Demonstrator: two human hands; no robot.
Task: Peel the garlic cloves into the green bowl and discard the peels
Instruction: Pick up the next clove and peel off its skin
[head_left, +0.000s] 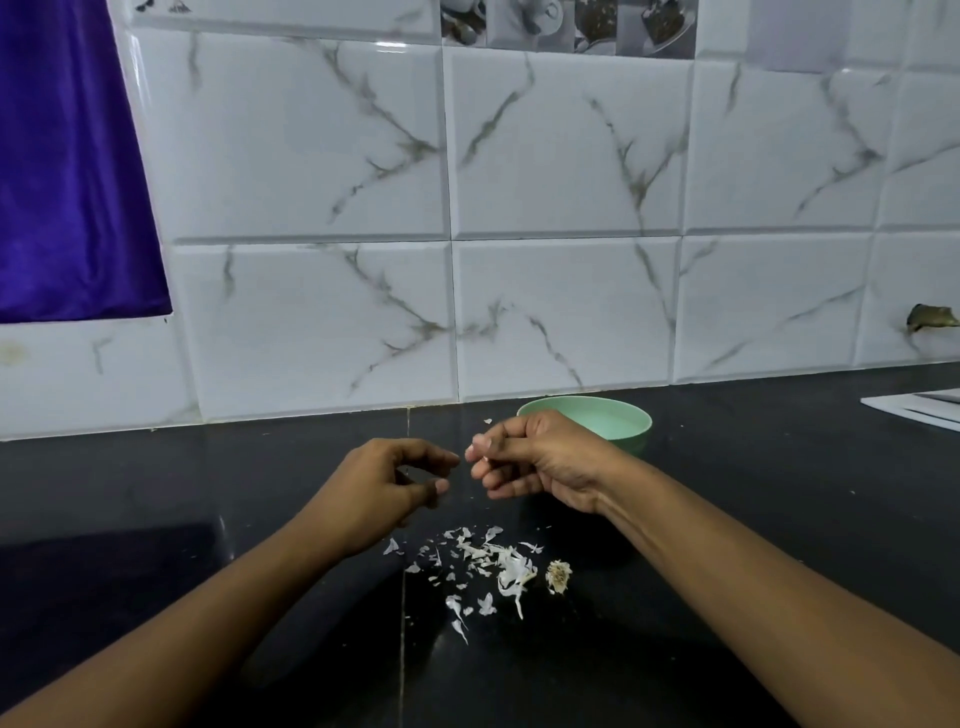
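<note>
Below our fingertips we see dry, papery peels on a glossy stone counter; behind them, a smooth matt plastic bowl and glazed tiles.

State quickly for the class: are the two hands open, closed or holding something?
Left hand: open, fingers loosely curled, nothing in them.
Right hand: fingers curled; whether they hold anything cannot be told.

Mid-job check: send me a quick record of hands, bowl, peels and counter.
left hand: loosely curled, nothing seen in it
right hand: fingers curled, in front of the bowl; what it holds is hidden
bowl: green, near the wall; no cloves seen in the visible part
peels: scattered on the counter below the hands, not yet discarded
root stub: just right of the peels
counter: black, glossy
</note>
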